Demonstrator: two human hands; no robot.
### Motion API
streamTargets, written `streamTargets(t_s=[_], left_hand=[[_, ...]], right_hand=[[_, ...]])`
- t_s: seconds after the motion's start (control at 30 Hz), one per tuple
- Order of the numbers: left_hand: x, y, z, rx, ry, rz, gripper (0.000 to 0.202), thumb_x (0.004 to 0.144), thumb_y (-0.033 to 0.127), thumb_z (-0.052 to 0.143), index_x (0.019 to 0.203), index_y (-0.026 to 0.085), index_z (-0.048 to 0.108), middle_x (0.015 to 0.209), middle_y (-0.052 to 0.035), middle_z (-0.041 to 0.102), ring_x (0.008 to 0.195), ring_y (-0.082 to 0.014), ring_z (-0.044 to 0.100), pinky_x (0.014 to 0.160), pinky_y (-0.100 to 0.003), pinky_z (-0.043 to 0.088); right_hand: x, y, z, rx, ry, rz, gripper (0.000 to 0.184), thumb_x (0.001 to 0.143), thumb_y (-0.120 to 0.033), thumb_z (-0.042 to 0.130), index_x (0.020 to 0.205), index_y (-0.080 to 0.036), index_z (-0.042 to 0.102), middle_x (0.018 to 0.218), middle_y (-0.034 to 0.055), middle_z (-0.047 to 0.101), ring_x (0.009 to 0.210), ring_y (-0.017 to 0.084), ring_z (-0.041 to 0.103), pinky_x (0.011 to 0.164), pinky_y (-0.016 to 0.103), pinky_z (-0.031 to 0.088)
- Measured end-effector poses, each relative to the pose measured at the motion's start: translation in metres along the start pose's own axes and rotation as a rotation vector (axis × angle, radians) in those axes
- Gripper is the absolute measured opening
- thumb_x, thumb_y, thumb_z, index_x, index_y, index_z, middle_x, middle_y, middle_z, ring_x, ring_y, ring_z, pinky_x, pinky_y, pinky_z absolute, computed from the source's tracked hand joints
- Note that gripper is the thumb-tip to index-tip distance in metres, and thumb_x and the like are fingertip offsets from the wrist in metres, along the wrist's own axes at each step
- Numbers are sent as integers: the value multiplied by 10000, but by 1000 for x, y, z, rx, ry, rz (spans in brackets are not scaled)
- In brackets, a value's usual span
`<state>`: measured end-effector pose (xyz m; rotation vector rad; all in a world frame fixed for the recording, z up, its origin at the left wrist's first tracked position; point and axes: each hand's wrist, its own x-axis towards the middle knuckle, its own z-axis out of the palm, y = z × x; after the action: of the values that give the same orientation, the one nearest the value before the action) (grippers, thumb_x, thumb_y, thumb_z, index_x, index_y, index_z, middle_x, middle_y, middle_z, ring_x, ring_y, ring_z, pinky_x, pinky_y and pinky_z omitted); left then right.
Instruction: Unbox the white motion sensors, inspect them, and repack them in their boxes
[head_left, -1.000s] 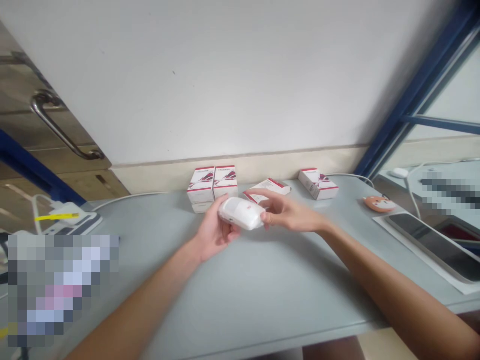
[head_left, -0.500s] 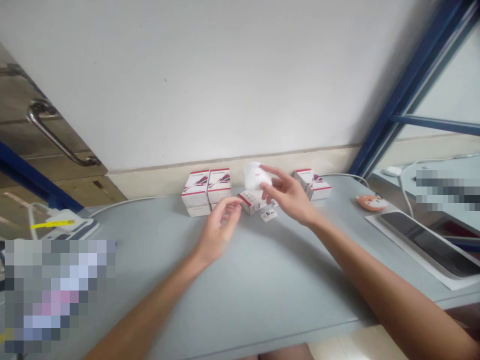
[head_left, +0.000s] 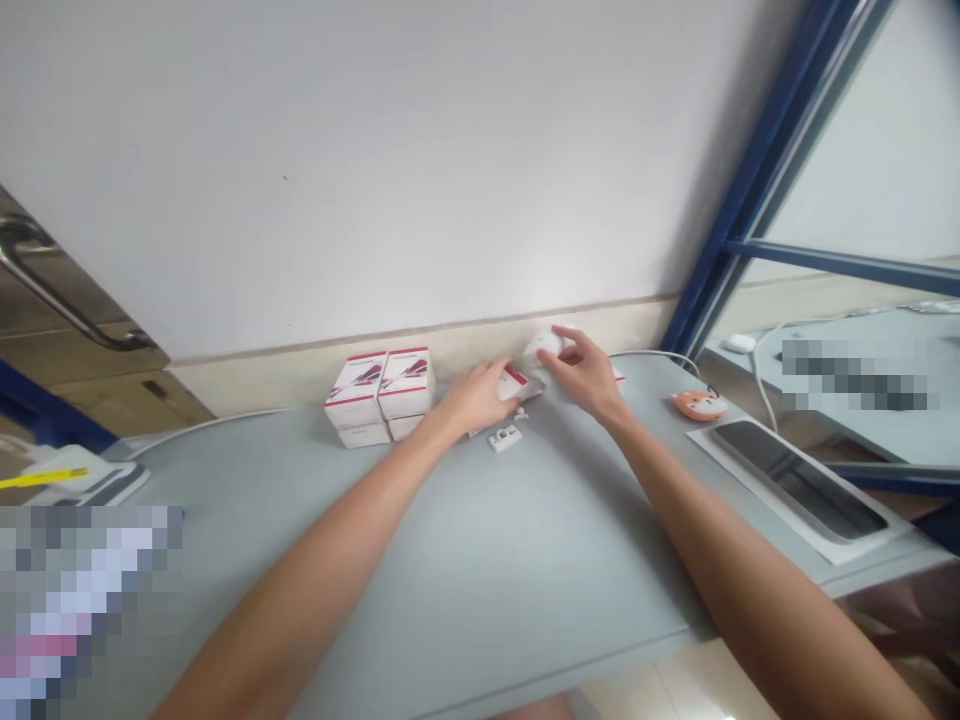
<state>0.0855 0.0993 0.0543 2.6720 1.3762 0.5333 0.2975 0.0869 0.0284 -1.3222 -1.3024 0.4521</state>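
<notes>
My right hand (head_left: 589,375) pinches a rounded, white, glossy object (head_left: 546,345) between thumb and fingers, just above the desk near the wall. Its exact kind is not clear. My left hand (head_left: 480,397) is wrapped over a small white-and-red cardboard box (head_left: 517,380), covering most of it. The box's right end, with a flap standing out, points toward the white object, which is apart from it. In front of the box lies a small white piece with dark parts (head_left: 505,438). Between that piece and the box is a tiny white bit (head_left: 521,412).
Several white-and-red boxes (head_left: 381,390) are stacked left of my left hand. Part of another box (head_left: 618,377) shows behind my right hand. To the right are an orange-and-white animal-shaped item (head_left: 699,404) and a dark phone-like slab (head_left: 799,480) on white. A white cable (head_left: 225,418) runs along the wall.
My left hand has reached forward and taken hold of the small box. The white object in my right hand has shifted to the right of the box. The view has turned slightly right.
</notes>
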Motion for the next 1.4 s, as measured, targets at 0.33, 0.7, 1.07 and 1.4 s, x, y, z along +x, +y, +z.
streamTargets(t_s=[0.33,0.7,1.07,1.4], left_hand=[[-107,3,-39,-52,262,34,785,947,519,742,1620,339,379,1509,-88,652,1331,-340,665,1093,-497,538],[-153,-31,-17,-28,530,210,719,888,306,813,1525,339,481,1391,-85,706,1262,-302,708,1100,-465,558],[-150,-30,-21,-169,558,123,598,880,266,784,1433,345,572,1325,-87,672,1210,-281,703,1026,-448,590],[-149,-37,-17,-317,538,63,659,894,286,785,1494,360,523,1387,-76,642,1285,-290,664,1095,-469,553]], right_hand=[[-40,-63,4,15,-333,-379,512,868,-452,826,1344,-298,717,982,23,723,866,210,647,873,379,557],[-80,-73,34,-17,-472,-381,400,904,-438,810,1171,-280,557,930,12,603,814,200,563,745,369,483],[-96,-60,45,201,-494,-335,391,938,-476,784,1156,-285,522,1168,76,626,990,238,658,844,421,576],[-97,-62,52,331,-561,-199,286,993,-495,716,1092,-271,566,1143,58,666,1007,219,679,905,422,582]])
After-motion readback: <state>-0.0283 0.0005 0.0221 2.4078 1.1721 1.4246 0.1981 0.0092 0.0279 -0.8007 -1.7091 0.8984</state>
